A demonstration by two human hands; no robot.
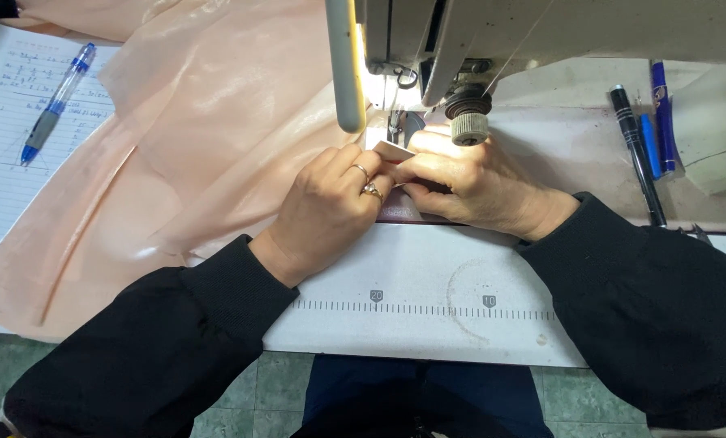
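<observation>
My left hand (330,203), with rings on two fingers, and my right hand (468,182) meet in front of the needle of a grey sewing machine (460,40). Together they pinch a small pale folded label (394,151) close under the presser foot (395,126). The left hand rests on the edge of a shiny peach fabric (193,138) that spreads to the left. The right hand lies under the machine's ribbed knob (469,128). Both arms wear black sleeves.
A lined notebook (6,138) with a blue pen (59,101) on it lies at the far left. Black and blue pens (643,146) lie on the right of the white table (428,316), which has a printed ruler scale along its front. Below is a green tiled floor (282,389).
</observation>
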